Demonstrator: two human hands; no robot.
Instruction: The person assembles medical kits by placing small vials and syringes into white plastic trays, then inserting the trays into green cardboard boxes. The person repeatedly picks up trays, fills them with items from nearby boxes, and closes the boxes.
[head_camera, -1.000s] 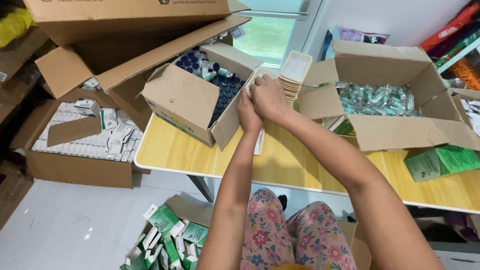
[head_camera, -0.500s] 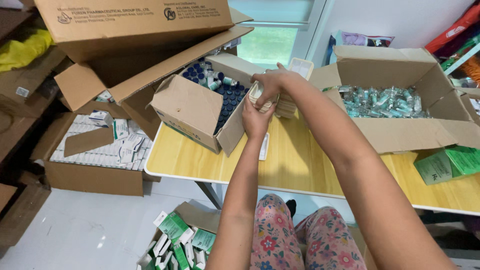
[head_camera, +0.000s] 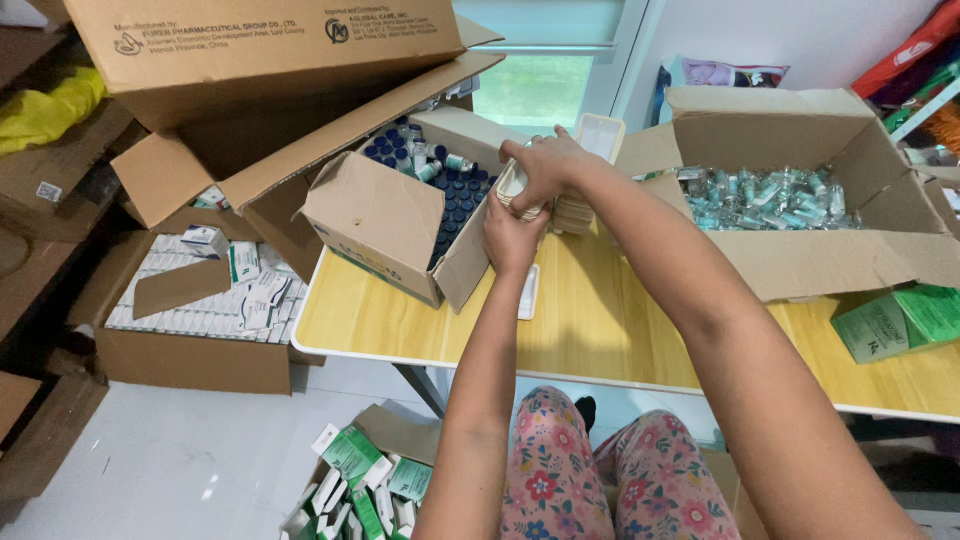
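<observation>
Both my hands are raised over the yellow table, gripping a small stack of cream plastic trays. My left hand supports the stack from below. My right hand clasps it from above. A taller stack of the same trays stands just behind, touching my right hand. To the left is an open cardboard box of blue-capped vials. To the right, a larger cardboard box holds a heap of clear vials.
Green and white cartons lie at the table's right edge. On the floor are a box of white packs and a box of green cartons. Large cardboard boxes are stacked at the upper left. My flowered trousers show below.
My hands have lifted the small tray stack off the table and up beside the tall stack. The view has shifted slightly left and upward.
</observation>
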